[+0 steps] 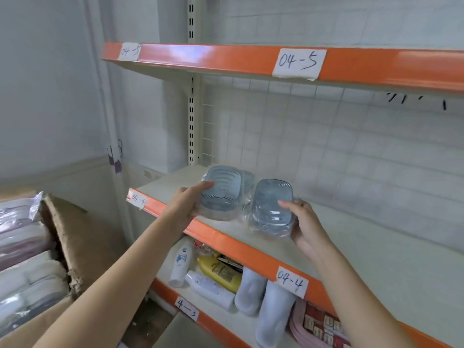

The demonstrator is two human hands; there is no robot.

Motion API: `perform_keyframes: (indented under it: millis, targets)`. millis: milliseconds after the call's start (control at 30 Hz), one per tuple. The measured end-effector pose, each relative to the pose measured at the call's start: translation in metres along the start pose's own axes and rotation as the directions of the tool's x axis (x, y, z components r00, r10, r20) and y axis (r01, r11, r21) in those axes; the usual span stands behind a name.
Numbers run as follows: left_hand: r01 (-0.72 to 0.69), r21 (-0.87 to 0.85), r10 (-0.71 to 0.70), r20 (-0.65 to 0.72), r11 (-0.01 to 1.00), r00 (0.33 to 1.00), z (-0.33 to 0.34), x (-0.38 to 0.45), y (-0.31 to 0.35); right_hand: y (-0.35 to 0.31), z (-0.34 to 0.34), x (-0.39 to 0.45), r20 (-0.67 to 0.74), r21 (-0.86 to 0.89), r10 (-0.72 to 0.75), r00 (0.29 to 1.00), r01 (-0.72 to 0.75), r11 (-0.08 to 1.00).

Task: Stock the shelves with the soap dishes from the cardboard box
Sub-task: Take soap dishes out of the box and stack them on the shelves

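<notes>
My left hand (185, 204) grips a blue-grey soap dish (222, 189) wrapped in clear plastic, standing it on edge on the white shelf (364, 247) labelled 04-4. Beside it, my right hand (305, 224) holds a second wrapped blue-grey soap dish (271, 204), also tilted up on its edge. Another soap dish (248, 179) peeks out behind the left one. At the lower left, the open cardboard box (75, 237) holds several plastic-wrapped packs in white, pink and grey.
An orange-edged shelf (226, 59) labelled 04-5 hangs overhead. The shelf below, labelled 4-3, carries white bottles (180, 262), a yellow bottle (221, 272), white cylinders (273, 315) and pink items (316, 325). A wire grid backs the shelves.
</notes>
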State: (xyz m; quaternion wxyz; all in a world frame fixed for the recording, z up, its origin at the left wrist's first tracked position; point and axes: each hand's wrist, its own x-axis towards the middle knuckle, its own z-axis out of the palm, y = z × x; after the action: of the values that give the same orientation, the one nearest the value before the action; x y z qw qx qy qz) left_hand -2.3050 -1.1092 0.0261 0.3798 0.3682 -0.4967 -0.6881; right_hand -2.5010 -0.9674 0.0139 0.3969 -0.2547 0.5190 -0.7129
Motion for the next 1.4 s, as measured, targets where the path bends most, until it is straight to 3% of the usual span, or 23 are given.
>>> perform_keyframes:
  millis: [133, 400, 633, 700, 800, 867, 933, 1033, 1100, 1233, 1333, 1400]
  targets:
    - [-0.031, 0.015, 0.032, -0.063, 0.999, 0.998, 0.017, 0.037, 0.02, -0.013, -0.016, 0.017, -0.008, 0.075, -0.03, 1.0, 0.03, 0.997]
    - [0.021, 0.088, -0.023, 0.021, 0.996, 1.0, 0.041, 0.115, 0.033, -0.026, -0.023, 0.045, -0.079, 0.047, -0.02, 0.997, 0.023, 0.999]
    - [0.072, 0.344, -0.082, 0.013, 0.936, 0.997, 0.041, 0.144, 0.019, -0.038, -0.014, 0.069, -0.008, 0.105, -0.018, 1.0, 0.019, 0.994]
    - [0.029, 0.41, -0.047, 0.034, 0.911, 0.998, 0.04, 0.147, 0.019, -0.04, -0.007, 0.077, -0.006, 0.115, 0.012, 1.0, -0.012, 0.993]
    - [-0.189, 0.505, 0.15, 0.118, 0.842, 0.982, 0.039, 0.148, 0.028, -0.048, 0.008, 0.091, 0.009, 0.083, 0.037, 0.999, -0.037, 0.996]
    - [-0.319, 0.482, 0.278, 0.155, 0.816, 0.948, 0.04, 0.142, 0.041, -0.058, 0.019, 0.101, 0.029, 0.033, 0.04, 0.999, -0.041, 0.999]
    - [-0.369, 0.413, 0.296, 0.232, 0.833, 0.927, 0.043, 0.139, 0.052, -0.067, 0.029, 0.11, 0.076, -0.049, 0.061, 0.995, -0.057, 0.997]
    - [-0.331, 0.391, 0.161, 0.406, 0.859, 0.9, 0.049, 0.131, 0.066, -0.074, 0.042, 0.121, 0.146, -0.233, 0.093, 0.985, -0.058, 0.971]
    - [-0.278, 0.389, 0.089, 0.438, 0.878, 0.894, 0.05, 0.133, 0.069, -0.076, 0.05, 0.129, 0.109, -0.306, 0.062, 0.992, -0.025, 0.952]
    - [-0.13, 0.225, 0.049, 0.331, 0.966, 0.942, 0.046, 0.136, 0.072, -0.077, 0.051, 0.139, -0.113, -0.364, -0.042, 0.993, -0.003, 0.931]
    - [-0.083, 0.13, 0.047, 0.262, 0.988, 0.964, 0.042, 0.131, 0.068, -0.066, 0.046, 0.135, -0.092, -0.444, -0.033, 0.995, -0.011, 0.896]
    - [-0.095, 0.163, 0.059, 0.215, 0.982, 0.975, 0.04, 0.129, 0.066, -0.06, 0.049, 0.128, -0.036, -0.45, -0.035, 0.999, 0.015, 0.893]
